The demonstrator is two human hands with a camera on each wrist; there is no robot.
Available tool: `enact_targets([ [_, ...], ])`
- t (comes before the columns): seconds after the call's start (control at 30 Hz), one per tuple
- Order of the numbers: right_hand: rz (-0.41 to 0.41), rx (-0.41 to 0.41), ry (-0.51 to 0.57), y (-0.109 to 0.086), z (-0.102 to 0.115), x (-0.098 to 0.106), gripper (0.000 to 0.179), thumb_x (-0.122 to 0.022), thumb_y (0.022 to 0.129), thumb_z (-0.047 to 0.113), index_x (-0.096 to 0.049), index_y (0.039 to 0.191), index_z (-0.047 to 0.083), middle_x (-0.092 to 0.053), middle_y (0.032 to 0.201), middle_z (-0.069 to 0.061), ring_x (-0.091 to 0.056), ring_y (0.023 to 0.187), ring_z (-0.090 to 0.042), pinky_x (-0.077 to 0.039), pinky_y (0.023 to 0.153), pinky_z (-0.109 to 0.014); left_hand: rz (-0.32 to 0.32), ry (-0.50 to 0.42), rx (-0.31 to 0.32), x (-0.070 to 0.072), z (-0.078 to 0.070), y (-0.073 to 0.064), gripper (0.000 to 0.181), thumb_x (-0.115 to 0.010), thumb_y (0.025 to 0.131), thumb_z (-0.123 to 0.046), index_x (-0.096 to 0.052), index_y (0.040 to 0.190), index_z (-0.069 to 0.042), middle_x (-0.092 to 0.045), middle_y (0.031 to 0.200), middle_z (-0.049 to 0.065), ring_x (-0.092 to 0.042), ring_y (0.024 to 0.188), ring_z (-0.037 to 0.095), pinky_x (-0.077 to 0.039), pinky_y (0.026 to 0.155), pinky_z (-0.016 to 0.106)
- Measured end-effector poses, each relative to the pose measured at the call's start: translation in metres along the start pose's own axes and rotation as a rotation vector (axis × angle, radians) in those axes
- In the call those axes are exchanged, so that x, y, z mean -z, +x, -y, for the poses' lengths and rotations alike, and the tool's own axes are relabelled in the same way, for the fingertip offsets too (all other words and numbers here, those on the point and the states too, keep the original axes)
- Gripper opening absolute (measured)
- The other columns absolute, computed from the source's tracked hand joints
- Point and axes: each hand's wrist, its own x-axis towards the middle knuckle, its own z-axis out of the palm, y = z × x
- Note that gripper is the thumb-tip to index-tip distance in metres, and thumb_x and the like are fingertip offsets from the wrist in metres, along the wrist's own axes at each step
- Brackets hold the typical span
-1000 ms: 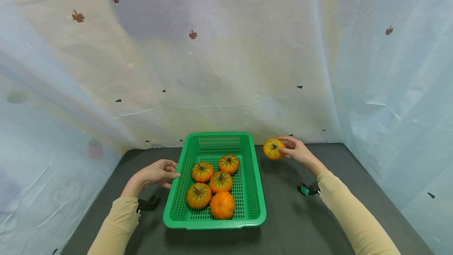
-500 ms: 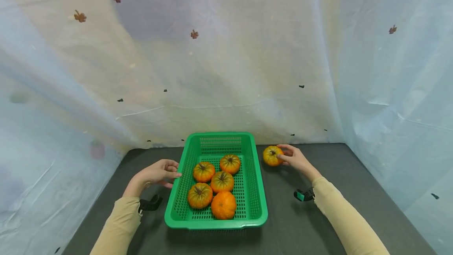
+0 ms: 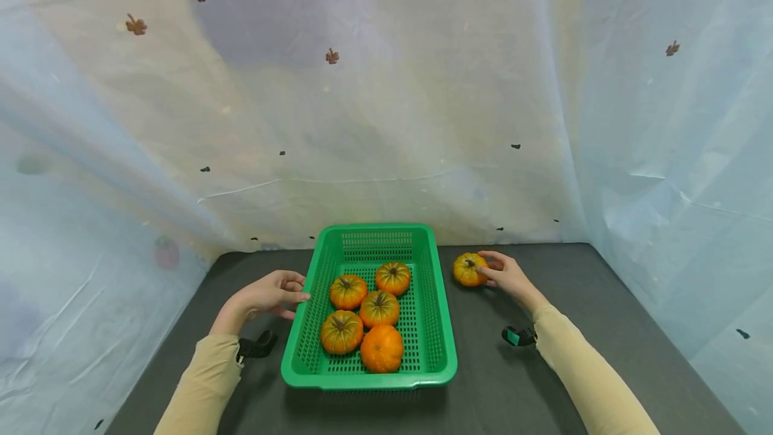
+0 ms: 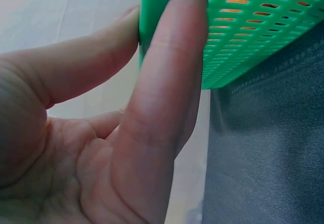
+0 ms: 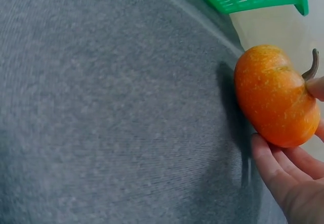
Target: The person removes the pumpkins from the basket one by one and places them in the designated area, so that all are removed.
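Note:
A green plastic basket (image 3: 445, 327) with slotted walls stands on the dark table and holds several small orange pumpkins (image 3: 379, 309). My left hand (image 3: 272, 294) pinches its left rim; up close in the left wrist view, the thumb and a finger (image 4: 157, 92) meet the rim from either side. To the right of the basket, my right hand (image 3: 508, 275) grips another small pumpkin (image 3: 468, 269), thumb by the stem and fingers around its side. In the right wrist view this pumpkin (image 5: 273, 97) is low at the tabletop; whether it bears on the cloth I cannot tell.
A dark grey cloth covers the table (image 3: 483, 368). Pale plastic sheeting (image 3: 386, 119) with small leaf shapes rises behind the table and along both sides. Dark wrist straps (image 3: 256, 344) sit on both forearms.
My right hand has lowered the pumpkin toward the table beside the basket, and over the last half second it has shifted slightly nearer and right. My left hand stays at the basket rim.

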Motion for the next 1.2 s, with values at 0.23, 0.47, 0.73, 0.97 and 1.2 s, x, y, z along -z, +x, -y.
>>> enact_targets([
  [0.23, -0.011, -0.007, 0.009, 0.001, -0.003, -0.003, 0.053, -0.057, 0.098, 0.016, -0.037, 0.143, -0.004, -0.043, 0.134, -0.034, -0.050, 0.117, -0.042, -0.050, 0.090, -0.050, -0.001, 0.006, 0.001, 0.000, 0.000, 0.000, 0.057, -0.067, 0.092, -0.021, -0.041, 0.132, 0.012, -0.060, 0.106, 0.016, -0.063, 0.097, 0.030, -0.057, 0.076, 0.043],
  [0.47, -0.016, -0.014, 0.010, 0.001, -0.005, -0.005, 0.053, -0.056, 0.099, 0.019, -0.037, 0.144, -0.002, -0.042, 0.134, -0.032, -0.050, 0.117, -0.042, -0.049, 0.092, -0.049, -0.001, 0.002, 0.004, -0.001, 0.000, 0.000, 0.056, -0.067, 0.092, -0.021, -0.042, 0.131, 0.011, -0.061, 0.105, 0.016, -0.063, 0.096, 0.029, -0.057, 0.076, 0.043],
  [0.73, -0.036, -0.040, 0.015, 0.001, -0.004, -0.004, 0.054, -0.058, 0.098, 0.020, -0.039, 0.143, -0.003, -0.042, 0.135, -0.031, -0.049, 0.118, -0.041, -0.051, 0.090, -0.045, -0.007, 0.016, 0.004, 0.000, -0.001, 0.000, 0.055, -0.066, 0.093, -0.020, -0.042, 0.131, 0.012, -0.060, 0.104, 0.016, -0.063, 0.096, 0.029, -0.057, 0.076, 0.042],
  [0.97, -0.045, -0.052, 0.021, 0.000, 0.000, -0.003, 0.052, -0.057, 0.099, 0.018, -0.038, 0.142, -0.006, -0.042, 0.134, -0.033, -0.049, 0.118, -0.044, -0.049, 0.092, -0.048, -0.012, 0.022, 0.001, -0.001, -0.001, -0.001, 0.054, -0.066, 0.093, -0.019, -0.042, 0.131, 0.012, -0.060, 0.105, 0.016, -0.063, 0.096, 0.030, -0.057, 0.076, 0.043],
  [1.2, -0.036, -0.061, 0.005, 0.000, 0.005, -0.001, 0.053, -0.055, 0.099, 0.019, -0.037, 0.141, -0.008, -0.040, 0.136, -0.033, -0.047, 0.120, -0.043, -0.049, 0.092, -0.048, -0.013, 0.025, 0.006, -0.001, -0.001, -0.001, 0.057, -0.067, 0.092, -0.020, -0.041, 0.131, 0.012, -0.060, 0.104, 0.015, -0.063, 0.094, 0.027, -0.057, 0.075, 0.043],
])
